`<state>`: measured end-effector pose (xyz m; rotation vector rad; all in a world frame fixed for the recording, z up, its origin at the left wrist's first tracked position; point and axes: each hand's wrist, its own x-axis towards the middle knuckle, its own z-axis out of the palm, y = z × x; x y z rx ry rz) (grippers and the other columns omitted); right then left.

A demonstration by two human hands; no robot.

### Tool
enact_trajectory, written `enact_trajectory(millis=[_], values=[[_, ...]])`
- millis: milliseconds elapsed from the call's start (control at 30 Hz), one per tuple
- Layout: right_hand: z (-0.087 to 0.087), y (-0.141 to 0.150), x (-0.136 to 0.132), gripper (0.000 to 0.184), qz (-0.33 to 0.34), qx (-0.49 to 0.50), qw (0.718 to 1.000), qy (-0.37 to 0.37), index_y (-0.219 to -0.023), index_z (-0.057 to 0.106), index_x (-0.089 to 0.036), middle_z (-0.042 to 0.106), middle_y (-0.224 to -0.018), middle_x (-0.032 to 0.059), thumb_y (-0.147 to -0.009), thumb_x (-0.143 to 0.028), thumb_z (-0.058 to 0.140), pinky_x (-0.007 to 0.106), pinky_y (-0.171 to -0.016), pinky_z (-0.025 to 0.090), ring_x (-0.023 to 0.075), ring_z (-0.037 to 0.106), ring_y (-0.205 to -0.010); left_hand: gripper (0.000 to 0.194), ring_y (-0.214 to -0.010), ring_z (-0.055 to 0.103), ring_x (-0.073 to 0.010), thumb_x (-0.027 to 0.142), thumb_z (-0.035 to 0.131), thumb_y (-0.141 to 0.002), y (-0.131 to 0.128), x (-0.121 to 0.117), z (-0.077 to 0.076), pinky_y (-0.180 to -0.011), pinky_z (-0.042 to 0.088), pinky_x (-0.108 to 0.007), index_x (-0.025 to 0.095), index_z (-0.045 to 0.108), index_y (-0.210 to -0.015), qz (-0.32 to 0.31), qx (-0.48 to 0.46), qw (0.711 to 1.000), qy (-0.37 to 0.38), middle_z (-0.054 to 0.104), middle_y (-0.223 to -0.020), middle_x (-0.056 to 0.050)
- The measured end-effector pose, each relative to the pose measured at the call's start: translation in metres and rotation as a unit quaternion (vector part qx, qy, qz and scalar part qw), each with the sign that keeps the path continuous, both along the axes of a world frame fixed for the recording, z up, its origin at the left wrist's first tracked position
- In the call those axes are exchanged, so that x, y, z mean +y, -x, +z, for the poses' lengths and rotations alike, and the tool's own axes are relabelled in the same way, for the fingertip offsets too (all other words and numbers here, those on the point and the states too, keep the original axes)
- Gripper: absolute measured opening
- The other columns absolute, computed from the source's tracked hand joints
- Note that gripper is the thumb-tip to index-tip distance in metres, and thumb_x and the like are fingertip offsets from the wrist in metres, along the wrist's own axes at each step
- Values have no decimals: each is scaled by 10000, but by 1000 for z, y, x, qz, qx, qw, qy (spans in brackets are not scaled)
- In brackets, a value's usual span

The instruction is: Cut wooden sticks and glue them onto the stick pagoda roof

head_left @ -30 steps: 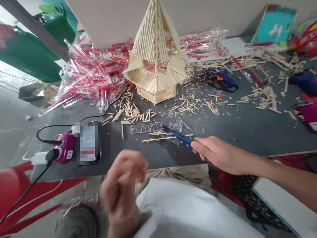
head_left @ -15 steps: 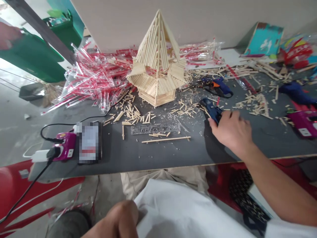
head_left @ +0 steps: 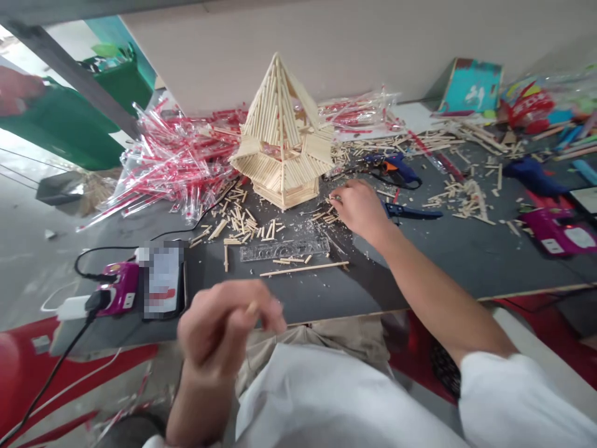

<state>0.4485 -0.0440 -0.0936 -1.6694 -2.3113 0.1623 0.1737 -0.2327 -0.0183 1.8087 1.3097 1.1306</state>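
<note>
My left hand [head_left: 219, 323] is raised in front of the table edge, fingers curled. A small pale tip, apparently a short wooden stick [head_left: 252, 307], shows in its pinch; the hand is blurred. My right hand [head_left: 361, 210] reaches over the table, its fingertips pinched together above the scattered stick pieces [head_left: 326, 218]; what they hold, if anything, is too small to name. Just right of that hand lies a blue-handled pair of pliers [head_left: 415, 213], partly hidden behind the wrist. Behind both hands stands a pagoda-like model [head_left: 283, 168] built of wooden sticks.
A clear ruler [head_left: 284, 249] and a long stick [head_left: 303, 269] lie near the front. A phone [head_left: 162, 280] and purple power socket [head_left: 119, 289] are at left. Red-and-clear wrappers [head_left: 172, 162] heap behind. Two blue glue guns [head_left: 398, 171] [head_left: 534, 176] lie at right.
My right hand has let go of the pliers and moved left to the stick pieces. My left hand has risen from my lap to the table edge. The view has shifted slightly.
</note>
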Motion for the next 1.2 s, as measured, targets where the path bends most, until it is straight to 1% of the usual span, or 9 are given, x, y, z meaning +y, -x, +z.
enact_trajectory(millis=[67, 133, 267, 400, 567, 700, 767, 1067, 1200], values=[[-10, 9, 11, 250, -11, 7, 1000, 10, -974, 785, -130, 659, -939, 165, -952, -187, 543, 483, -923, 481, 273, 602, -914, 202, -576, 615, -100, 365, 489, -1065, -3, 34, -8, -548, 508, -242, 251, 650, -1019, -62, -37, 997, 20, 712, -743, 6], [-17, 12, 15, 254, -19, 24, 999, 18, -932, 790, -142, 656, -916, 155, -941, -170, 538, 455, -862, 492, 243, 594, -850, 168, -592, 589, -81, 333, 503, -1060, -4, 66, -15, -593, 493, -222, 222, 629, -1058, -86, 29, 994, 65, 712, -774, 11], [-19, 11, 11, 264, -19, 86, 996, 14, -907, 772, -121, 655, -978, 181, -938, -155, 512, 489, -892, 476, 278, 604, -916, 239, -571, 567, -78, 373, 474, -1058, -10, 115, -37, -581, 447, -214, 181, 616, -1049, -103, 75, 987, 97, 693, -797, 5], [-12, 13, 4, 220, 12, 191, 981, 15, -996, 736, -134, 694, -1038, 157, -968, -213, 532, 458, -950, 480, 274, 633, -986, 232, -577, 516, -93, 306, 424, -1051, -22, 140, -60, -591, 375, -225, 169, 611, -1059, -50, 152, 986, 46, 635, -736, 6], [-17, 35, -12, 382, 82, 362, 924, 97, -1125, 668, -194, 740, -1007, 80, -963, -535, 612, 341, -784, 564, 193, 689, -861, 328, -506, 393, -96, 412, 591, -990, -32, 139, -80, -580, 307, -236, 207, 582, -1246, -11, 157, 987, 13, 426, -587, 89], [-22, 52, -24, 418, 103, 548, 809, 184, -1099, 664, -239, 722, -928, 35, -827, -531, 789, 347, -750, 572, 183, 682, -826, 415, -502, 388, -92, 439, 681, -948, -32, 131, -89, -598, 327, -227, 228, 605, -1296, 23, 154, 987, -28, 349, -560, 110], [-23, 56, -26, 427, 108, 591, 770, 213, -1090, 673, -254, 721, -881, 16, -771, -476, 852, 349, -739, 572, 184, 684, -810, 425, -521, 423, -94, 469, 703, -932, -30, 127, -92, -604, 332, -216, 230, 630, -1276, 21, 159, 986, -36, 367, -556, 108], [-25, 57, -26, 455, 125, 601, 747, 255, -1100, 612, -237, 751, -854, 14, -779, -457, 848, 353, -794, 565, 168, 694, -785, 379, -660, 611, -99, 483, 612, -994, -23, 123, -97, -666, 440, -198, 230, 709, -1259, 21, 186, 978, -96, 729, -807, -5], [-20, 55, -27, 435, 130, 585, 756, 264, -1067, 631, -223, 715, -782, -7, -770, -447, 856, 332, -750, 550, 149, 660, -717, 394, -686, 633, -107, 522, 570, -1010, -18, 123, -100, -700, 451, -221, 237, 745, -1219, 19, 218, 968, -123, 760, -877, -49]])
